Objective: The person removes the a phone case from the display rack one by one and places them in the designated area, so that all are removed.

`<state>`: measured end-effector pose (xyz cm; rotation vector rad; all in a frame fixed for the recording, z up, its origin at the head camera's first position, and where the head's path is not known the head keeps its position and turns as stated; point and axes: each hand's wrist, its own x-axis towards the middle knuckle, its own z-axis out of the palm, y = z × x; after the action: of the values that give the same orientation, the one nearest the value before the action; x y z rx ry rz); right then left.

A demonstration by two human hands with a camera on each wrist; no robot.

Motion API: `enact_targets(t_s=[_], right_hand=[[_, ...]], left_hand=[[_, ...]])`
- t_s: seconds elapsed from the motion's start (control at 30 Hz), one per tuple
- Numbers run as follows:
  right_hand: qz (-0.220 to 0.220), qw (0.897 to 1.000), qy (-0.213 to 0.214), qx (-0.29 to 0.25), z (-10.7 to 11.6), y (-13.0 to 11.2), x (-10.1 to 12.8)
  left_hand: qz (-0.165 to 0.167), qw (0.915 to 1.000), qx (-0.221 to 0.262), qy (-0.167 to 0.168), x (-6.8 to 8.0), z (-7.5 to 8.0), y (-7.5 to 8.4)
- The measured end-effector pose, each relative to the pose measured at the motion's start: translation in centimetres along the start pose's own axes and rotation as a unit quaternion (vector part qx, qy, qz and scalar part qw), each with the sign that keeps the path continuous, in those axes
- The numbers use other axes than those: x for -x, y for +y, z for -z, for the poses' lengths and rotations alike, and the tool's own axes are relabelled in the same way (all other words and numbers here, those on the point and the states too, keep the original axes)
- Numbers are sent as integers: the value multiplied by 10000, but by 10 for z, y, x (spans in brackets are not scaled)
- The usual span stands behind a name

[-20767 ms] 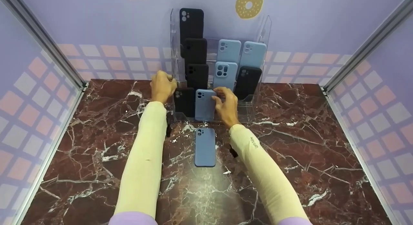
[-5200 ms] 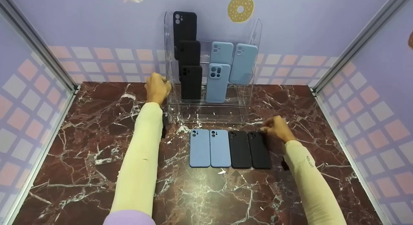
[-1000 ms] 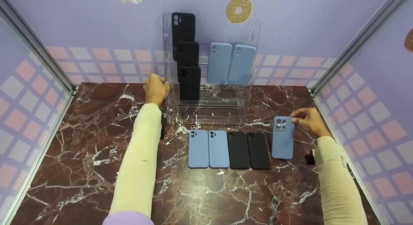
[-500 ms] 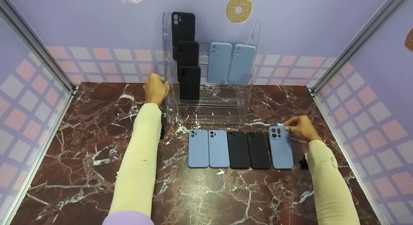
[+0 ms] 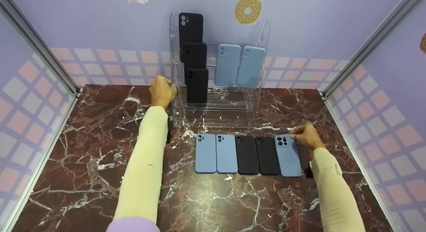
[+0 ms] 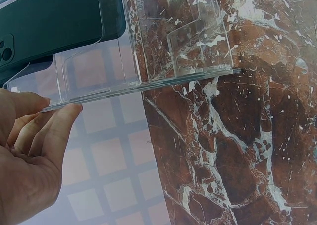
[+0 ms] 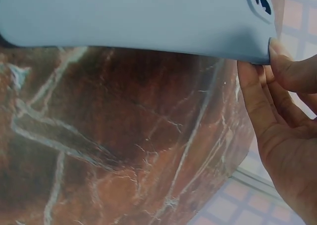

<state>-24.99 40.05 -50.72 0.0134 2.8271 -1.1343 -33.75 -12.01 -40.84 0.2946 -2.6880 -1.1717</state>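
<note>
the right hand (image 5: 307,136) pinches the upper right corner of a blue phone case (image 5: 289,158) with a large camera cutout, thumb on one face and fingertips on the other. this case is at the right end of a row on the worktop (image 5: 233,205), just beside a black case, its lower end angled slightly to the right. in the right wrist view the gripped edge seems a little raised, though it's hard to be sure whether the whole case lies flat.

the rest of the row, left to right, is a first blue case (image 5: 205,153), a second blue case (image 5: 227,153), a first black case (image 5: 247,155) and a second black case (image 5: 267,156), all lying close together with their camera cutouts at the far end.

the left hand (image 5: 162,92) grasps the left side panel of a transparent stand (image 5: 219,107) behind the row, its edge between thumb and fingers. on the stand's left, a top black case (image 5: 191,27), a middle black case (image 5: 195,55) and a lower black case (image 5: 197,87) step down in a column, overlapping. on its right, two pale blue cases (image 5: 227,65) lean side by side. behind the stand rises a purple wall (image 5: 100,19) with a doughnut picture (image 5: 248,10); pale yellow sleeves (image 5: 143,165) cover both forearms.
</note>
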Motion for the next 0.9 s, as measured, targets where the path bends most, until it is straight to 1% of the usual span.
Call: enact_targets(t_s=[0.1,0.23,0.4,0.57,0.8,0.9], right_hand=[[-96,9999,-36,-71,-2,1,1],[-227,9997,-35,-27,-2,2,1],[-175,9998,32,53,-3,2,2],[-218,9997,38,77,-2,2,2],[-359,9992,131,145,-1,-9,3],[-234,9991,248,242,-2,-17,2]], left_hand=[[8,10000,-13,-20,0,0,1],[32,10000,-14,-41,0,0,2],[-37,10000,-13,-13,0,0,2],[-65,10000,-56,-2,0,0,1],[-48,10000,-56,-26,1,1,0],[-44,10000,-60,-30,1,1,0]])
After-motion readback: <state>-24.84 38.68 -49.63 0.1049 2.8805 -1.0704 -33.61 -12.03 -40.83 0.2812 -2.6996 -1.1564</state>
